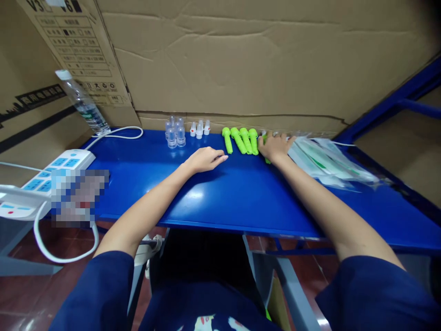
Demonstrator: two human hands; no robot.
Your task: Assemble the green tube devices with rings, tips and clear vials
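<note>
My left hand (206, 159) hovers over or rests on the blue table, its thumb apart from the other fingers and nothing visible in it. At the back of the table, my right hand (274, 146) is around a bright green torch-shaped piece (267, 160), most of which the fingers hide. Several matching green torch-shaped pieces (244, 140), each with a rounded head and a slim handle, lie in a row just left of that hand. Clear plastic caps (176, 134) stand grouped farther left. Beside them are small white parts with red marks (199, 130).
Flat clear plastic bags with pale green contents (327, 158) lie right of my right hand. A water bottle (84, 105) leans at the back left, behind a white power strip (51, 177) with cables. Cardboard (223, 59) walls the back; a blue metal frame (389, 103) rises at right.
</note>
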